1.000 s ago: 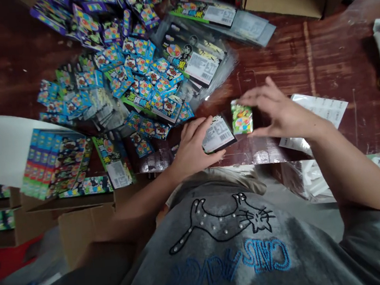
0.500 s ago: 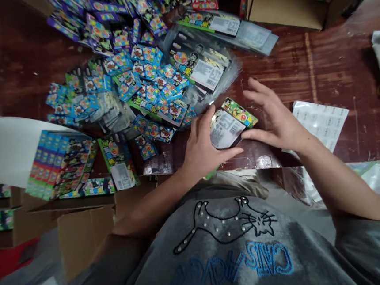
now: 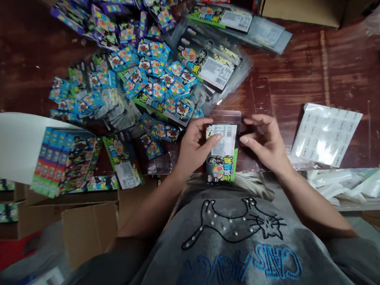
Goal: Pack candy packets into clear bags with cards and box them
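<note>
A clear-bagged card pack (image 3: 223, 153) is held upright at the table edge. A white barcode label is borne above green-black printed artwork.

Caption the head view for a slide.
Left hand grips a clear-sleeved card pack; right hand open beside it.

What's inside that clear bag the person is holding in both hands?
Inside the clear bag shows a printed card with a white barcode label and cartoon art at its near end. The left hand grips one edge; anything behind the card is hidden.
</note>
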`<state>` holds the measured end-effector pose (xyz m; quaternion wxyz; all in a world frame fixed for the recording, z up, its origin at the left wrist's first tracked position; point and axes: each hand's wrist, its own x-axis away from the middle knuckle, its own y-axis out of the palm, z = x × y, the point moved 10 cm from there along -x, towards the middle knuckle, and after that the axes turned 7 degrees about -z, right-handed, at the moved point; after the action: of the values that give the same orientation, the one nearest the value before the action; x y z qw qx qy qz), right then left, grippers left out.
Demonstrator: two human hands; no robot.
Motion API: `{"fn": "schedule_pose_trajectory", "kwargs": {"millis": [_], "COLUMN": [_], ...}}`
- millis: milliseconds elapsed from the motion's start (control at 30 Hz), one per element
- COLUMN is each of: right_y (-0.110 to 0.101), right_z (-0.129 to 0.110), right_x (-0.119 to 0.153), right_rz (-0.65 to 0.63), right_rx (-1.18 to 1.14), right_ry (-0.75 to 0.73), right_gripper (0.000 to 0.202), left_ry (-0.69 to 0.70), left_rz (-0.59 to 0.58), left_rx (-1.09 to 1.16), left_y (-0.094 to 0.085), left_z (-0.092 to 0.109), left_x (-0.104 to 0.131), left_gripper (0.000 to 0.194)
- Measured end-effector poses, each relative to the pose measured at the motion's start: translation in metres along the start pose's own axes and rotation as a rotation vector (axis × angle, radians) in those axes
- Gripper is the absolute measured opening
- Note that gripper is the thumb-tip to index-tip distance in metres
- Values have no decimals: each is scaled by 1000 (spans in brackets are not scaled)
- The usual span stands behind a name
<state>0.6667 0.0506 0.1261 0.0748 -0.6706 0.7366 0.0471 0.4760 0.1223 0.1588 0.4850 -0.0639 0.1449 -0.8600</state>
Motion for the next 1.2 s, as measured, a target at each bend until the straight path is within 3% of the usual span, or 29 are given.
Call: {"fn": "schedule_pose_trajectory", "kwargs": {"millis": [167,300,367,533,667,900,1067,1200], "right_y": [16,9,5,2,0,-7,-17,-17], "right_z": [13,3,-4,-16,-24,-7,-5,-11], "right_x": [0,-5,-8,-15,-23,-27,-24,-13], "right_rz": [42,35,34,44,1,66,54,-41], "right_rx": [-65,56,139,155,150,3,-25,-34], "right_ry": [67,51,18,-41,-6,228,255,165], "right_gripper": [43,31,25,39,15,29,31,32], "left_ry": [-32,-6,-22,-134,-131,-148,-149,-166], "left_rz": [-31,-125,-114,-20,-117,-186,-292,-391], "left_rx": [-8,-61,-9,183,90,-10,-50,0], "left_y": [-7,-4,-6,-12,-10,-7,-1,9], "left_z": [-12,-5,-7,-25,-14,7,11,6], "left_x": [-12,-19,-23,-29,-30,-46,-50,-47], "left_gripper": [44,26,23,38,25,20,24,27]}}
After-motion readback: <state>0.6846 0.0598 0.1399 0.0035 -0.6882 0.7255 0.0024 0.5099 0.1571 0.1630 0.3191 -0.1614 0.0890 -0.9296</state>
